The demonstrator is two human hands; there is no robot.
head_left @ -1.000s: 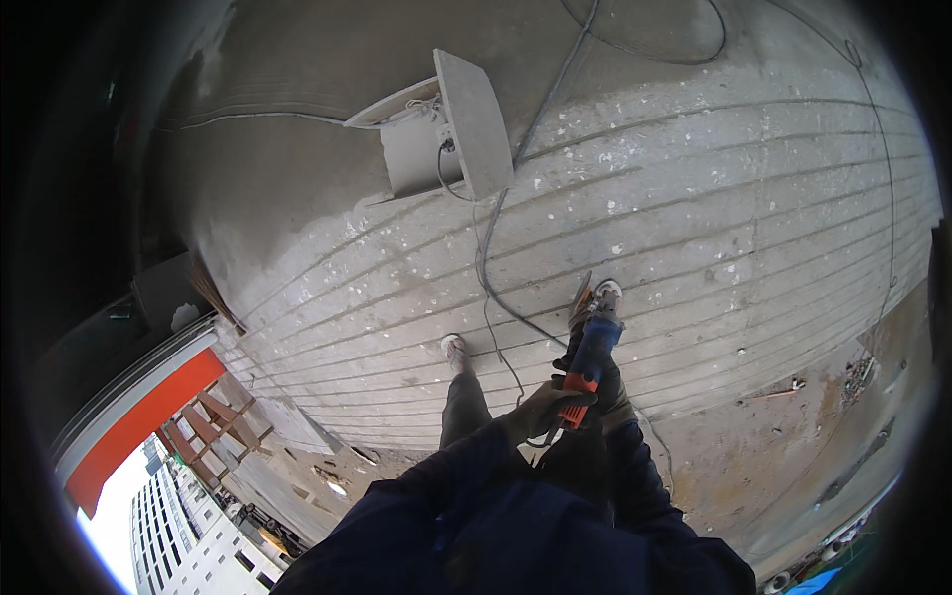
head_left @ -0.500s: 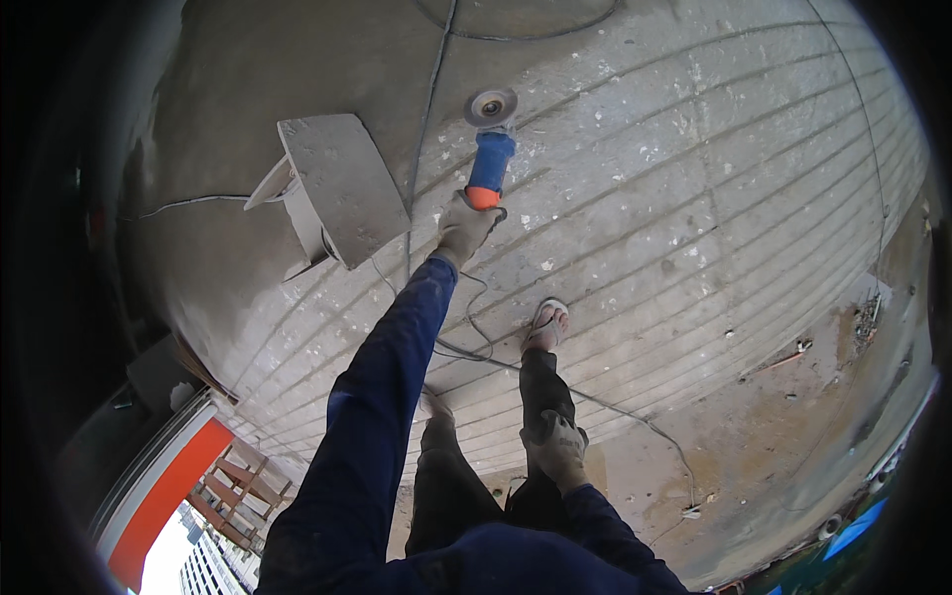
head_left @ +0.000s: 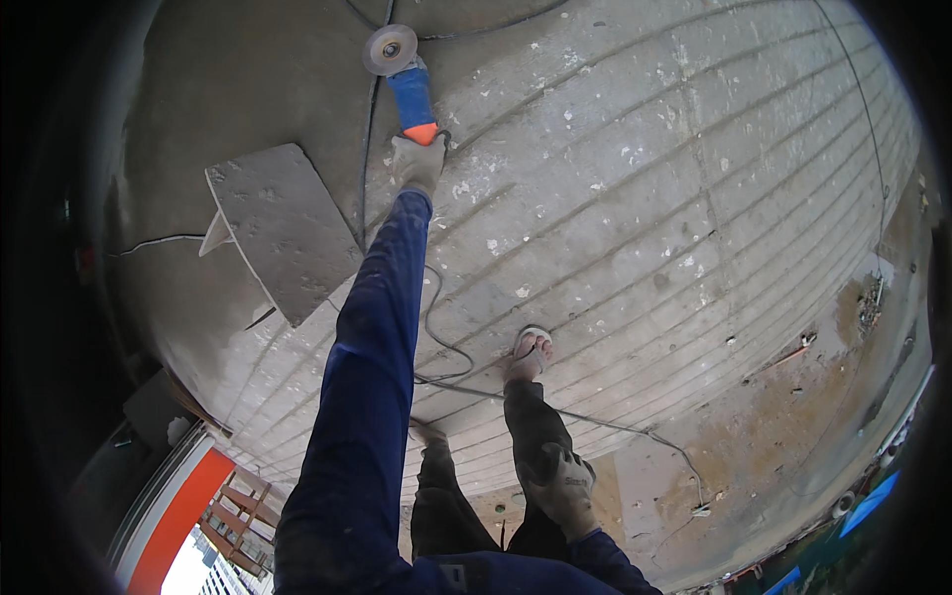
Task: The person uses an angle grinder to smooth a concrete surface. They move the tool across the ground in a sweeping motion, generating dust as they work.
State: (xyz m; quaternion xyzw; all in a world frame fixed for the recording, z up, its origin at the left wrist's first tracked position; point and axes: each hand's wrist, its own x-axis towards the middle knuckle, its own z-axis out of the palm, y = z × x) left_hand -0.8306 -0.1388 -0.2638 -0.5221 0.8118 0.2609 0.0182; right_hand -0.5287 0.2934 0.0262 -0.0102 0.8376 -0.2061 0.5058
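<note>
My left hand (head_left: 419, 162), in a pale work glove, is closed round the orange rear end of an angle grinder (head_left: 412, 97) with a blue body. The grinder's round disc (head_left: 390, 50) points away from me, over the grey grooved floor (head_left: 615, 218). Whether the disc touches the surface or spins, I cannot tell. My right hand (head_left: 565, 486), also gloved, rests on my bent right knee with its fingers curled over it. A dusty grey board (head_left: 283, 228) with angled pieces under it stands left of my outstretched left arm.
A dark cable (head_left: 369, 149) runs past the grinder, and another cord (head_left: 595, 421) trails by my sandalled foot (head_left: 533, 345). Brown dirt and rubble (head_left: 793, 387) lie to the right. An orange-and-white band (head_left: 178, 521) borders an opening at lower left.
My left hand and the grinder have moved farther away and to the left, with the arm stretched out more. The view has shifted somewhat; my right hand stays on the knee.
</note>
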